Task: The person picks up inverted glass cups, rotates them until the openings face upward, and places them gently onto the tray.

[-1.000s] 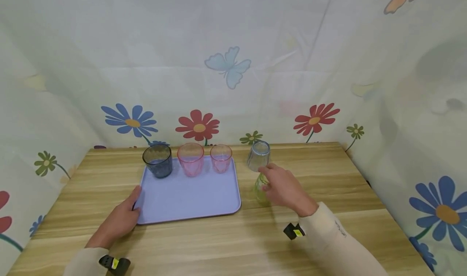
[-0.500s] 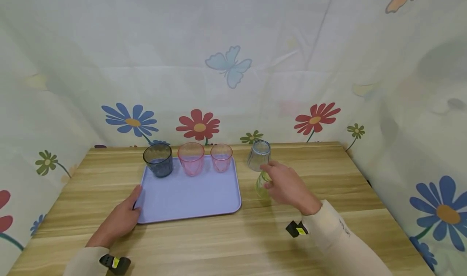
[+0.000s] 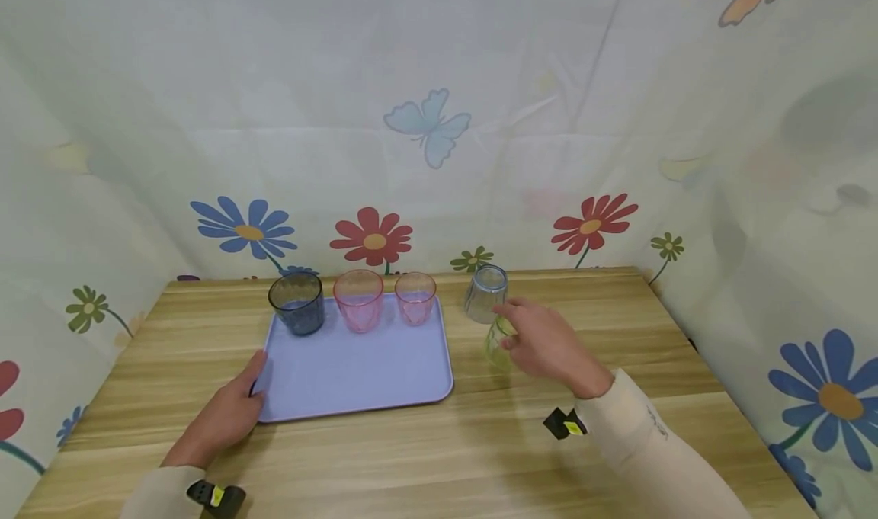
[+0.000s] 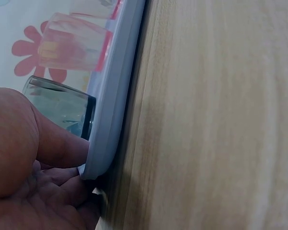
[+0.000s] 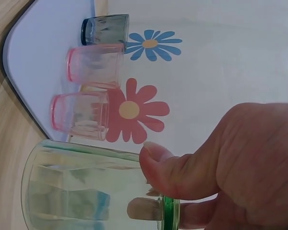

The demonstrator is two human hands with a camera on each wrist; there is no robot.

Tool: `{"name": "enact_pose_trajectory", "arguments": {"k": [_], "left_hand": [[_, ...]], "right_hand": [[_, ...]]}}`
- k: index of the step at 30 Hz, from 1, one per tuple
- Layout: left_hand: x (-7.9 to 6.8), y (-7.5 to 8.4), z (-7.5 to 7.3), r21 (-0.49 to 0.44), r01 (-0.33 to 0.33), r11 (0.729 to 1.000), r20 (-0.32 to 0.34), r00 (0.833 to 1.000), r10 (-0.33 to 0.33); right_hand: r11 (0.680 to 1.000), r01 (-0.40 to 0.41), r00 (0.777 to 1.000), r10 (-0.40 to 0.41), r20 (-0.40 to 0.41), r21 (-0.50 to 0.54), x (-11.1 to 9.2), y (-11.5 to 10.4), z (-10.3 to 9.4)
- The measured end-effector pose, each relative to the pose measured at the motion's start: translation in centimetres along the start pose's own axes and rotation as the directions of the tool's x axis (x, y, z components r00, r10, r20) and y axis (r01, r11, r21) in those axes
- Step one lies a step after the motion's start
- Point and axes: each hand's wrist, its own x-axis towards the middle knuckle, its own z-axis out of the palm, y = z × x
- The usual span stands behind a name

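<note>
My left hand [image 3: 225, 418] grips the left edge of the lavender tray [image 3: 357, 374], thumb at the rim and fingers beneath it, as the left wrist view shows. On the tray's far side stand a dark grey glass [image 3: 298, 305], a larger pink glass [image 3: 360, 302] and a smaller pink glass [image 3: 414, 299], all upright. Right of the tray, my right hand [image 3: 542, 347] pinches a green glass [image 5: 86, 187] by its narrow green base. That glass is upside down, its wide mouth toward the table. Just behind it sits a bluish clear glass [image 3: 483, 298], also upside down.
The wooden table [image 3: 384, 473] runs back to a flower-printed curtain [image 3: 309, 161], which also closes off both sides. The bluish glass is near the table's back edge.
The right hand and the green glass have shifted slightly right and toward the back, closer to the bluish glass. My left hand and the tray have stayed in place.
</note>
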Motion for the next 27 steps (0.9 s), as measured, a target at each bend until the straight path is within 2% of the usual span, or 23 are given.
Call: {"name": "enact_pose_trajectory", "arguments": {"k": [10, 27], "left_hand": [[-0.1, -0.1, 0.1, 0.001, -0.009, 1.0, 0.0, 1.0, 0.009], [-0.2, 0.1, 0.1, -0.003, -0.022, 1.0, -0.007, 1.0, 0.022]], "right_hand": [[1.0, -0.005, 1.0, 0.005, 0.021, -0.009, 0.0, -0.2, -0.8], [0.997, 0.072, 0.997, -0.071, 0.026, -0.028, 0.9, -1.1, -0.8]]}}
